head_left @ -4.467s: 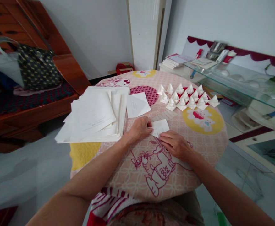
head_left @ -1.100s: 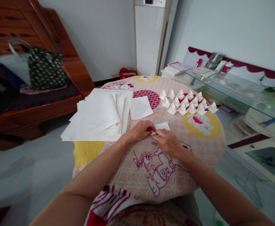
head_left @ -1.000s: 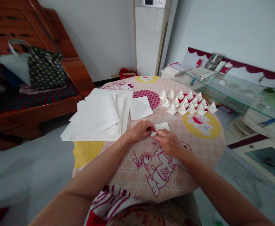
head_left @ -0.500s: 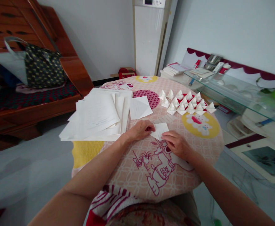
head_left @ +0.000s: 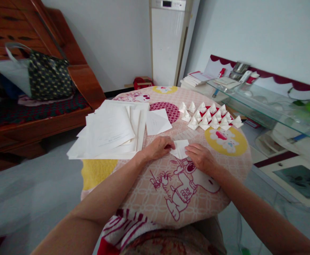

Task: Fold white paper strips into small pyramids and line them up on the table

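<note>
A small folded piece of white paper (head_left: 180, 148) lies on the patterned tablecloth between my two hands, with a crease down its middle. My left hand (head_left: 160, 146) has its fingers curled, pinching the paper's left edge. My right hand (head_left: 201, 156) holds the right edge, fingertips on top and the thumb hidden beneath. Just beyond lies a flat square sheet of white paper (head_left: 158, 121). To the far right stand several folded white paper pieces (head_left: 207, 116) with pointed peaks, in rows.
A stack of white paper sheets (head_left: 108, 131) sits at the table's left. The round table wears a pink tablecloth (head_left: 149, 198). On the right runs a glass shelf (head_left: 274, 106) with cups and papers. A wooden bench (head_left: 83, 85) with a bag (head_left: 50, 74) stands at left.
The small folded paper has turned slightly and shows a centre crease. My right hand has shifted a little up and right along its edge. My left hand stays nearly in place.
</note>
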Demonstrator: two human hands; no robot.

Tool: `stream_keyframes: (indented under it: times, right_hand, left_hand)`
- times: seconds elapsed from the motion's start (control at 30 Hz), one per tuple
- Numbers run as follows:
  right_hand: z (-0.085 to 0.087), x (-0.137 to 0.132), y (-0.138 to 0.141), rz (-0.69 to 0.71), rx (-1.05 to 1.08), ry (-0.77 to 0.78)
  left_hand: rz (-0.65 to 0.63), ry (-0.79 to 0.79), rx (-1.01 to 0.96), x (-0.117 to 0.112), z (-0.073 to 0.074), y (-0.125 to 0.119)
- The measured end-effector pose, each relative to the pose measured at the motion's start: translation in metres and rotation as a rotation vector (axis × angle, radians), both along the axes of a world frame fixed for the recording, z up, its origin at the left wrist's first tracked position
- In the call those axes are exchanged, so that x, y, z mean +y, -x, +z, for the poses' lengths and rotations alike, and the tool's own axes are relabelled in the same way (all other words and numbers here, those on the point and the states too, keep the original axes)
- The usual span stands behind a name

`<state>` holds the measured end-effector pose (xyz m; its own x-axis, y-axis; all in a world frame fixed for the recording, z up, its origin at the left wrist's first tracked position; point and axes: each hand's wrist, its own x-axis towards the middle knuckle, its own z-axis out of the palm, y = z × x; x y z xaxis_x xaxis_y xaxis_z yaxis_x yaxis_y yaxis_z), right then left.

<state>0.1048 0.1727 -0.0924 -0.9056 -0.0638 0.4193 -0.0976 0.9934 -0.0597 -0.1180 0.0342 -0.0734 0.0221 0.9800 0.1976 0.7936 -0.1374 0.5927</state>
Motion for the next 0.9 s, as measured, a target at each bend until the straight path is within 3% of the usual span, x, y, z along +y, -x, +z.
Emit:
stream_keyframes:
  times: [0.1, 0.2, 0.3, 0.4, 0.63, 0.9]
  right_hand:
    - [0.003, -0.001, -0.001, 0.005, -0.038, 0.114]
    - [0.013, 0.005, 0.002, 0.007, -0.036, 0.327]
    - [0.022, 0.016, 0.01, -0.033, -0.121, 0.537]
    - [0.025, 0.025, 0.022, -0.092, -0.155, 0.645]
    - [0.014, 0.022, 0.043, -0.115, -0.096, 0.6]
    - [0.009, 0.006, 0.042, -0.114, -0.022, 0.544]
  left_hand:
    - [-0.126, -0.004, 0.003, -0.004, 0.005, -0.002]
    - [-0.24, 0.03, -0.006, -0.006, 0.01, -0.004]
    - [-0.27, 0.034, 0.035, -0.008, 0.014, -0.004]
    - [-0.288, 0.028, 0.099, -0.011, 0.017, -0.005]
    - [-0.339, 0.057, 0.206, -0.019, 0.018, -0.007]
    - [-0.336, 0.011, 0.236, -0.023, 0.015, -0.009]
